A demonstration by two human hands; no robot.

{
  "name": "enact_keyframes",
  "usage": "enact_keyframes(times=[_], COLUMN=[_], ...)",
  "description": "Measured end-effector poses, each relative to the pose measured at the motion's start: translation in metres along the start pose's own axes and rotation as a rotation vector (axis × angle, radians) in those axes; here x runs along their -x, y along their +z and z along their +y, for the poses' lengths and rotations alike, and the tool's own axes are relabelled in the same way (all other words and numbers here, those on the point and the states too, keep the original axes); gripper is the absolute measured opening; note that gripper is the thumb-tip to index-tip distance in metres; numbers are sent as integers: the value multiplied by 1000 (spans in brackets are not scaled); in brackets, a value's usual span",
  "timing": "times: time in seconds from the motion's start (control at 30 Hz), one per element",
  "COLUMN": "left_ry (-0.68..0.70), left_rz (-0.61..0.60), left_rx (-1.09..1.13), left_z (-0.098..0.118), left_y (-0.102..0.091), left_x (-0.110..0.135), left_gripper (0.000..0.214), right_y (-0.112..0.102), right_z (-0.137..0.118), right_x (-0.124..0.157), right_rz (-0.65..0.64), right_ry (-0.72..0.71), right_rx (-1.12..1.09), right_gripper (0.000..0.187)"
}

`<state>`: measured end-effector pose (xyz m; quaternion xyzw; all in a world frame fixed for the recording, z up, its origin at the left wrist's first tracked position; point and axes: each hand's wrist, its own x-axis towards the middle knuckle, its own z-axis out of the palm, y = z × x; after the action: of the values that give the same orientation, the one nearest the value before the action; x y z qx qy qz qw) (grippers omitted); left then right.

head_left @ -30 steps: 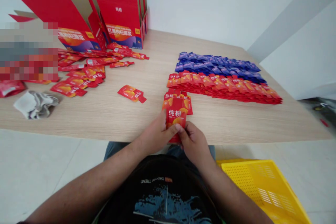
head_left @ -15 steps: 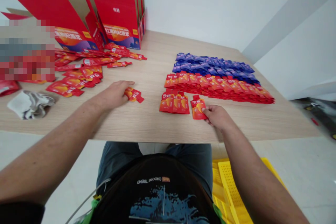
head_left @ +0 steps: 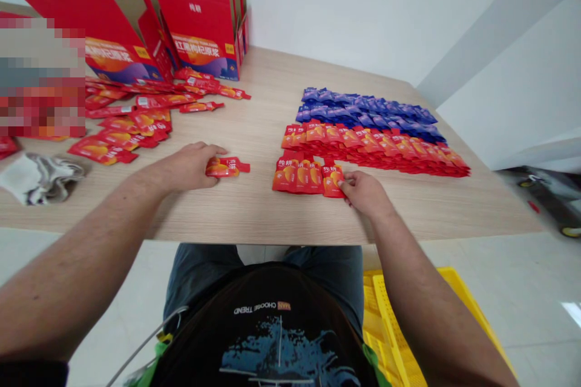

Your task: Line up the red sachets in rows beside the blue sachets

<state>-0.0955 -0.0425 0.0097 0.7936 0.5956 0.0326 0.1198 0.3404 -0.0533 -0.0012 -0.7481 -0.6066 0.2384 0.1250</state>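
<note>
Low over the table's left-middle part, my left hand [head_left: 193, 166] is closed on the bottom end of a red drink pouch [head_left: 229, 167], whose capped spout points right. My right hand [head_left: 367, 193] pinches the right edge of another red pouch [head_left: 332, 180], spout pointing away from me. That pouch lies against the right end of a short overlapping row of red pouches [head_left: 296, 175]. Just behind runs a long row of stacked red pouches [head_left: 385, 148], and rows of blue-purple pouches [head_left: 363, 103] lie beyond it.
Loose red pouches [head_left: 120, 136] lie in a heap at the left, before open red cartons [head_left: 195, 18]. A crumpled pale cloth [head_left: 43, 178] rests near the left front edge. Below the table, a yellow plastic crate [head_left: 399, 320] stands on the floor by my right side.
My right hand has moved its pouch left, up against the short row. The pouch in my left hand has turned, its spout now pointing straight right.
</note>
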Motion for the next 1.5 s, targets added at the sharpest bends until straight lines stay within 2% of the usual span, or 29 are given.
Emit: enact_keyframes(times=[0.07,0.17,0.23,0.3,0.37,0.4,0.47,0.57,0.63,0.7,0.77,0.8,0.87,0.97,1.03,1.1,1.2,1.27,1.33,1.4,1.47,1.5], left_ry=[-7,-39,-29,41,87,100,98,136,188,208,174,145,92,28,-6,-10,-8,4,58,145,243,283], left_rz=[40,110,99,-6,-26,20,205,446,519,537,487,425,238,-133,-302,-385,-428,-369,-205,11,175,220], left_rx=[89,399,713,1059,1226,1192,1001,697,590,571,670,786,1160,1789,2024,2111,2049,1844,1499,1060,645,481], left_z=[6,26,49,79,112,127,153,177,185,188,189,190,191,194,196,199,199,195,186,175,168,167], left_y=[-1,3,10,22,36,42,53,61,63,64,66,67,70,75,78,80,79,75,67,56,48,46], left_x=[10,27,36,41,42,42,40,39,40,41,42,42,42,43,45,48,50,49,45,37,25,18], left_gripper=[79,78,81,77,71,69,72,77,75,72,70,68,65,66,69,69,68,64,54,42,37,39], right_y=[-2,2,10,21,33,39,50,64,70,73,72,70,67,65,66,66,57,43,22,-3,-25,-34], right_z=[5,9,4,-7,-23,-31,-43,-49,-46,-42,-38,-36,-33,-28,-26,-26,-24,-16,-1,19,36,42], right_x=[7,29,50,70,88,95,106,112,112,112,113,113,113,110,108,108,109,105,95,79,61,52], right_rz=[148,284,227,77,-67,-123,-201,-184,-127,-139,-183,-184,-137,-75,-114,-189,-225,-163,-72,4,15,0], right_ry=[-61,-139,-200,-250,-280,-293,-315,-281,-234,-231,-269,-287,-286,-227,-198,-177,-124,-73,-19,37,100,138], right_rx=[65,-88,-299,-509,-655,-703,-778,-853,-912,-998,-1064,-1075,-1072,-1062,-1059,-1091,-1182,-1178,-1089,-939,-766,-688], right_gripper=[36,40,43,46,45,43,37,31,29,31,35,37,40,38,35,36,43,47,48,46,39,35])
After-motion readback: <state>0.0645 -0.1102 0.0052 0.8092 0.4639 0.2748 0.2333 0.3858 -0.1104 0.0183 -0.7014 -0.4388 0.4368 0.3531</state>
